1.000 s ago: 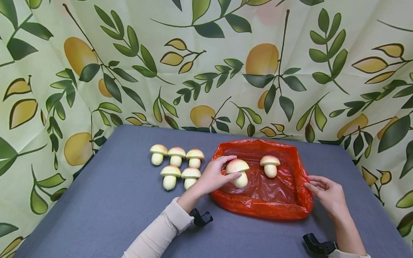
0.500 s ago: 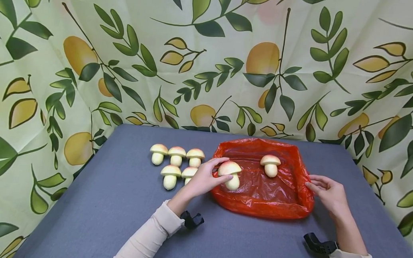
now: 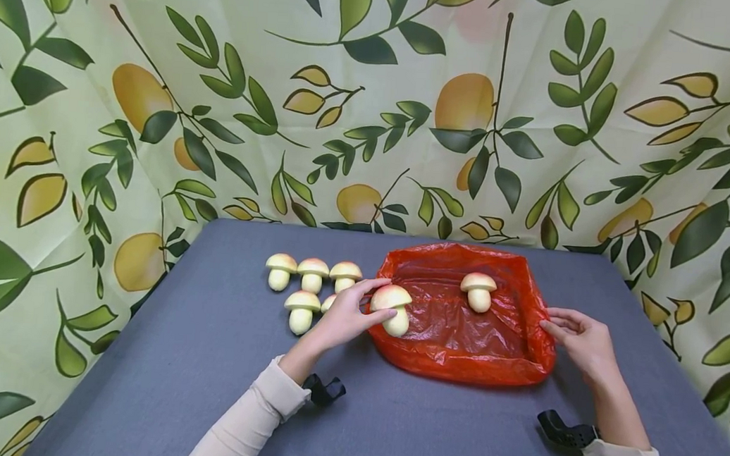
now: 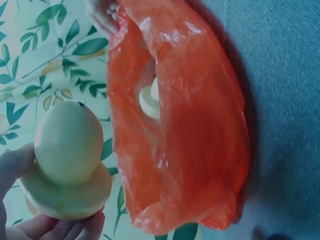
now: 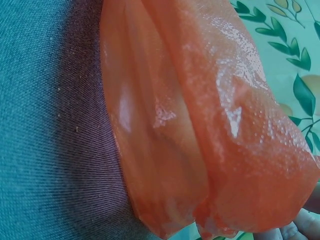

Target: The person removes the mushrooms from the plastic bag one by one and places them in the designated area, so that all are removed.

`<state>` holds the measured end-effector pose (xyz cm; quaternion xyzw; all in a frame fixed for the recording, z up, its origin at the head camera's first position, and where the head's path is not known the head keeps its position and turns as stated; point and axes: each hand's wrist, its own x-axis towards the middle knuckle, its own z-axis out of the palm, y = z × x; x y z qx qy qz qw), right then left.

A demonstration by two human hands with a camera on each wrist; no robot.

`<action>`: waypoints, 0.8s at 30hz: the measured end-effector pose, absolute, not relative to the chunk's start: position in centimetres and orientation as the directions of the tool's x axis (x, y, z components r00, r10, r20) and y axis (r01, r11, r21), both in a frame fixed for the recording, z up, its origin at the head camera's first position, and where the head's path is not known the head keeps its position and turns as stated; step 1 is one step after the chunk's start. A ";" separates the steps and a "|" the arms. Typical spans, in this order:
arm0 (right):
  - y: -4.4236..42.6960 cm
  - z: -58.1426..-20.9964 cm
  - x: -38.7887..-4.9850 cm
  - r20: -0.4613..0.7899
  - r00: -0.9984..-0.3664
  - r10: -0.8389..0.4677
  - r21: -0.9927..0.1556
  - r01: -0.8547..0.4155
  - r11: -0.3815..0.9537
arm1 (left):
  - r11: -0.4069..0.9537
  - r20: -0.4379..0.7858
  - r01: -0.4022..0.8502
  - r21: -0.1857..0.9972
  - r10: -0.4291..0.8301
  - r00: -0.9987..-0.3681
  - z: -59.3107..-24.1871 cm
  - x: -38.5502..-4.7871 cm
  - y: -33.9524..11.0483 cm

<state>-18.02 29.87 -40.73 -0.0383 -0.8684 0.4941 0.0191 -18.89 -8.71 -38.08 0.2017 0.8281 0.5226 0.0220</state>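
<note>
My left hand (image 3: pixel 344 317) grips a pale yellow toy mushroom (image 3: pixel 392 309) with a reddish cap, at the left rim of an open red plastic bag (image 3: pixel 457 370). In the left wrist view the stem end of this toy mushroom (image 4: pixel 69 142) faces the camera, with thumb and fingers around the cap. My right hand (image 3: pixel 585 346) pinches the bag's right rim; in the right wrist view the bag (image 5: pixel 240 165) hides most of its fingers (image 5: pixel 302 222). Inside the bag lies another toy mushroom (image 3: pixel 478 292).
Several more toy mushrooms (image 3: pixel 281 271) lie in two rows on the grey table (image 3: pixel 203 358), left of the bag; my left hand partly covers one of them. A leaf-patterned cloth (image 3: pixel 373 115) hangs behind the table.
From over the bag, my left hand has moved left to its left rim, still holding the toy mushroom. The right hand and the mushroom inside the bag have stayed in place.
</note>
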 end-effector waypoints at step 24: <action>29.7 -40.6 -17.9 -0.011 -0.996 0.086 -0.855 0.054 0.516 | 0.356 0.185 0.310 0.881 0.344 -0.921 -38.1 -17.8 -12.8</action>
